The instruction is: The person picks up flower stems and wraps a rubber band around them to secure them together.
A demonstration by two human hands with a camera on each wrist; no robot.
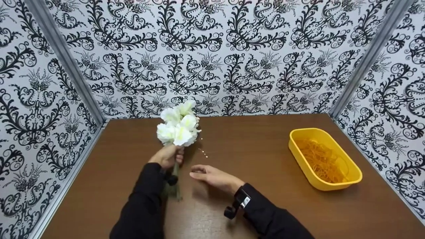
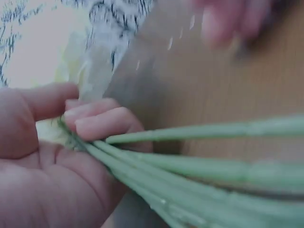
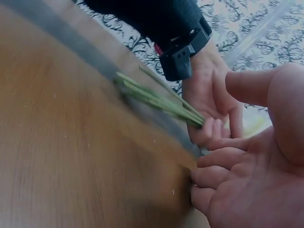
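A bunch of white flowers (image 1: 179, 126) with pale yellow-green centres is held upright-leaning over the table's left half. My left hand (image 1: 168, 156) grips it just below the blooms, fingers curled round the green stems (image 2: 199, 173). The stems run down past the wrist in the head view and fan out to the right in the left wrist view. My right hand (image 1: 214, 177) is to the right of the stems, apart from them, fingers slightly bent and holding nothing. In the right wrist view the stems (image 3: 159, 99) and left hand show beyond the right palm (image 3: 247, 190).
A yellow plastic tub (image 1: 300, 156) holding a tangle of orange-yellow rubber bands (image 1: 320, 161) stands on the right of the brown table (image 1: 245, 142). Patterned panels (image 1: 212, 66) wall the table at the back and sides. Small white bits (image 1: 203, 152) show beside the blooms.
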